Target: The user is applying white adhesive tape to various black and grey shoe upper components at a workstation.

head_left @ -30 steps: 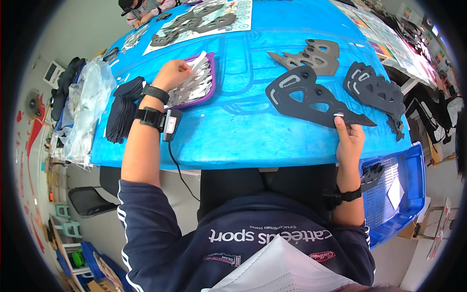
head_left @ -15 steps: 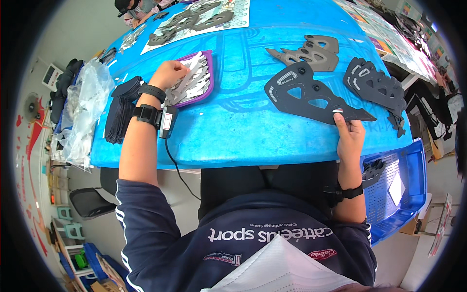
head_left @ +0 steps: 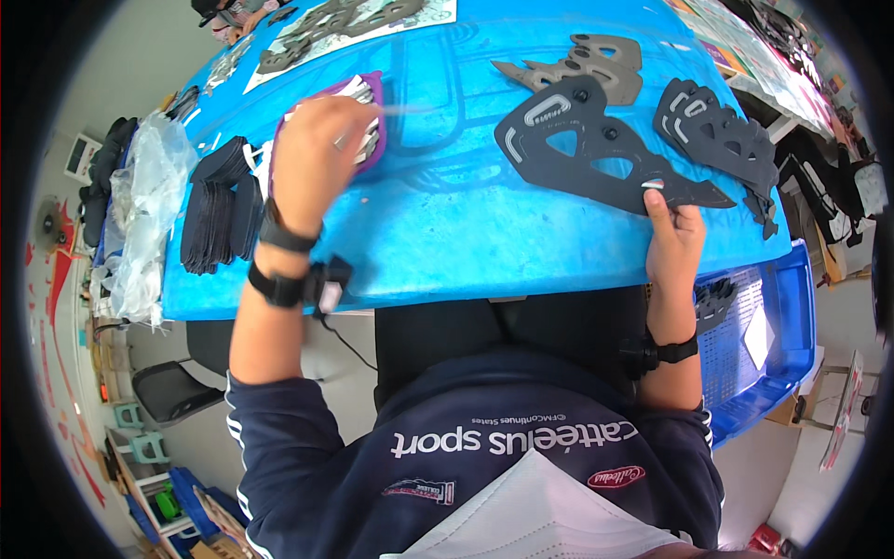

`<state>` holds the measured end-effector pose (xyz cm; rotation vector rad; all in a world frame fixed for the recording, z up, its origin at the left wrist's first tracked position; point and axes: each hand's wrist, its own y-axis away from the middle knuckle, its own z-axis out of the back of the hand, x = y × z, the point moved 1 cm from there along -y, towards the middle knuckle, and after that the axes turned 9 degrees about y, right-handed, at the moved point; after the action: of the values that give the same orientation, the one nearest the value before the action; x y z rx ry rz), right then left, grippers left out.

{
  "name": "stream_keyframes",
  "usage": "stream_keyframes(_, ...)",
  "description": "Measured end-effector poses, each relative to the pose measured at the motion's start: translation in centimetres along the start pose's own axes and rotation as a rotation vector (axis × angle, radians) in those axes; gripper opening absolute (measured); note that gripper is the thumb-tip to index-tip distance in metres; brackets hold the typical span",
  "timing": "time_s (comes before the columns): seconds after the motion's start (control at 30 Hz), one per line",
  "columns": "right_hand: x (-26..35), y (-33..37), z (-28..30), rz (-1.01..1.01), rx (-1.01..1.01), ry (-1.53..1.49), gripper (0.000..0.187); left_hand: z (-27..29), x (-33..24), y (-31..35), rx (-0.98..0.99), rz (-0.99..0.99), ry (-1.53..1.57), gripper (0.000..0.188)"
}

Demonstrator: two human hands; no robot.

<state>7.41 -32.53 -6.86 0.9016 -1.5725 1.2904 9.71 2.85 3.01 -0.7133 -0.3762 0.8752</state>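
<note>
My left hand [head_left: 328,154] is above a purple tray [head_left: 379,88] holding white strips [head_left: 358,90]. Motion smears its fingers, but they look pinched on a thin white strip [head_left: 407,111] sticking out to the right. At the right, my right hand [head_left: 674,235] grips the lower edge of a dark grey cut-out panel [head_left: 589,177], thumb on top and fingers curled below. The panel lies flat on the blue table, with two openings, round black dots and a pointed end. Beside my thumb is a small white-and-red mark [head_left: 654,184] on it.
Grey cut-out pieces [head_left: 596,67] lie behind the panel, and a dark stack [head_left: 715,135] lies to its right. Black fabric pieces [head_left: 212,224] sit left of the tray. A blue crate [head_left: 799,307] stands below the table's right edge. Another person's hand [head_left: 251,23] shows far left.
My left hand has lifted off the strips and swung toward the right, a thin white strip at its fingertips. My right hand keeps hold of the panel. The whole view has shifted slightly.
</note>
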Motion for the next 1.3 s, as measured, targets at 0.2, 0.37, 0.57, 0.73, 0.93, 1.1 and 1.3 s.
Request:
stream_keyframes(0.2, 0.1, -0.4, -0.2, 0.015, -0.019, -0.052, 0.018, -1.9, -11.1, 4.9, 0.218, -0.050, 0.147, 0.025)
stream_keyframes(0.37, -0.1, -0.1, -0.2, 0.011, -0.020, -0.055, 0.018, -1.7, -10.9, 6.1, 0.373, 0.188, 0.472, 0.029)
stream_keyframes(0.57, -0.2, 0.1, 0.5, 0.195, -0.068, -0.242, 0.016, -1.0, -8.9, 4.9, 0.145, 0.618, 0.746, 0.032)
stream_keyframes(0.73, 0.2, -0.3, 0.1, 0.138, -0.041, -0.248, 0.015, -4.0, -9.5, 3.5, 0.408, 0.292, 0.735, 0.032)
stream_keyframes(0.93, -0.3, -0.3, 0.5, 0.130, -0.027, -0.207, 0.016, -6.3, -9.1, 0.3, 0.761, 0.262, 0.795, 0.017)
stream_keyframes(1.1, -0.1, -0.1, 0.3, 0.139, -0.018, -0.180, 0.018, -6.4, -8.7, -0.2, 0.861, 0.181, 0.868, 0.018)
stream_keyframes(1.3, -0.2, 0.1, 0.4, 0.115, -0.006, -0.184, 0.018, -2.8, -10.4, -0.1, 0.331, 0.489, 1.276, 0.013)
